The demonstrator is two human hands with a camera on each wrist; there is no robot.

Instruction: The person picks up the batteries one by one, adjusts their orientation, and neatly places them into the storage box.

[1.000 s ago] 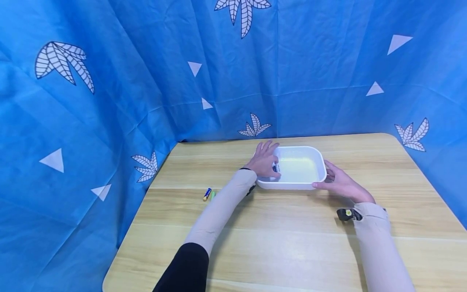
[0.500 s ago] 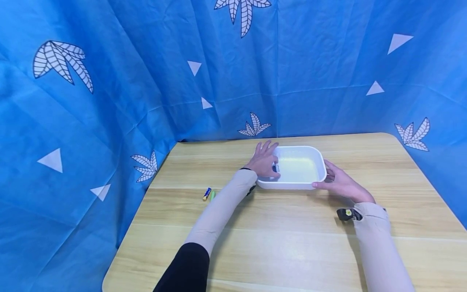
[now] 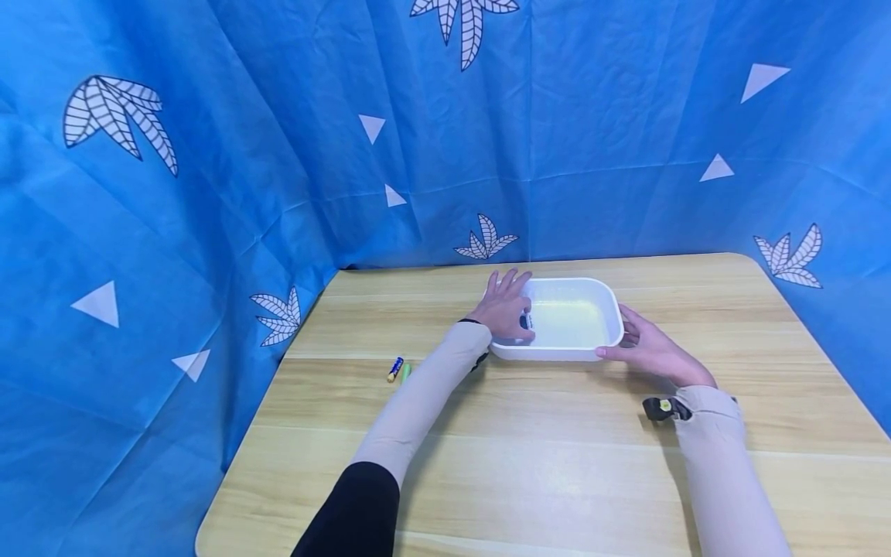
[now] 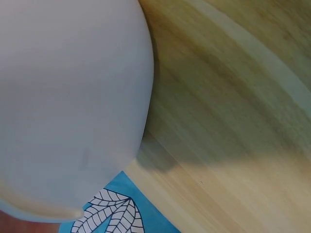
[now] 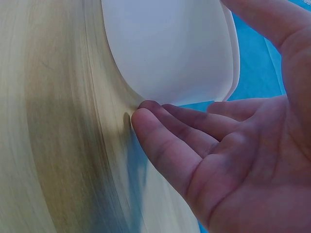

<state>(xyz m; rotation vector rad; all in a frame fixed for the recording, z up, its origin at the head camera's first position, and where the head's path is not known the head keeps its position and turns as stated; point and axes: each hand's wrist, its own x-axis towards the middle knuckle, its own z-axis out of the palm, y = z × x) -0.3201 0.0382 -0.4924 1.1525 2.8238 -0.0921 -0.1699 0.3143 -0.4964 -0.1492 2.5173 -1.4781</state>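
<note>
A white rectangular plastic tub [image 3: 557, 355] stands on the table in the head view. My left hand [image 3: 503, 316] lies over its left end, with thumb and forefinger curled inside and the other fingers spread above the rim. Between thumb and forefinger shows a small dark-and-white thing [image 3: 525, 320], mostly hidden and too small to identify. At the tub's right end, my right hand [image 3: 650, 352] holds it, thumb at the near corner and fingers along the end wall. The right wrist view has the fingertips [image 5: 146, 121] at the lower edge of the tub wall [image 5: 170, 53].
Left of my left forearm, a blue-and-gold battery [image 3: 395, 370] and a green battery-like piece [image 3: 407, 374] lie on the wooden table [image 3: 557, 480]. A blue patterned curtain [image 3: 592, 155] hangs behind the table and along its left side.
</note>
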